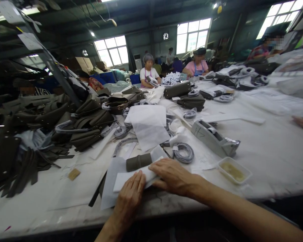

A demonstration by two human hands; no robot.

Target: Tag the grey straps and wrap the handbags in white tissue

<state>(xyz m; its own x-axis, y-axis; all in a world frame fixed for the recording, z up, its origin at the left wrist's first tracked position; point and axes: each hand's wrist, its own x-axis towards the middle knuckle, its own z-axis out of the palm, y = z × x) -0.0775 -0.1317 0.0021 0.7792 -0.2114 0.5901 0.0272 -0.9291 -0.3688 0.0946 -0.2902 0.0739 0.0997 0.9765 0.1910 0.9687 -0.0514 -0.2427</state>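
My left hand [131, 192] lies with flat, stretched fingers on a folded white padding sheet [120, 181] near the table's front edge. My right hand [173, 176] bends over the other end of that sheet, fingers on the far side and thumb on the near side. Just beyond the sheet is an olive-grey leather-like piece [138, 162] with a raised band across it. Thin white paper [108, 190] lies beneath these. What is under my palms is hidden.
Right of my hands are a wrapped strap coil [183, 153], a grey tape dispenser [213, 137] and a plastic tub [234, 170] with yellowish contents. White sheets [148, 124] lie ahead. Dark bags [88, 126] crowd the left. Co-workers [148, 72] sit across the table [275, 151].
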